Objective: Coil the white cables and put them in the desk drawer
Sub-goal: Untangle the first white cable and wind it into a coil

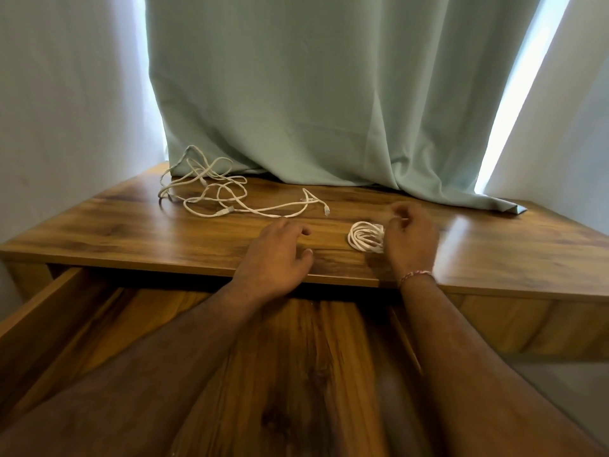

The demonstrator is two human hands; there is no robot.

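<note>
desk (131,232) | loose cables (217,192) tangled | right hand (412,242) fingers grip coiled cable (364,237) | left hand (276,255) relaxed

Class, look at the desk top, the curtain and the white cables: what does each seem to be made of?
Desk top: wood or wood-look laminate, glossy; grain streaks and window glare show.
Curtain: pale green woven cloth, matte; it hangs in soft folds.
Loose white cables and coiled cable: probably plastic-sheathed, smooth and flexible.
</note>
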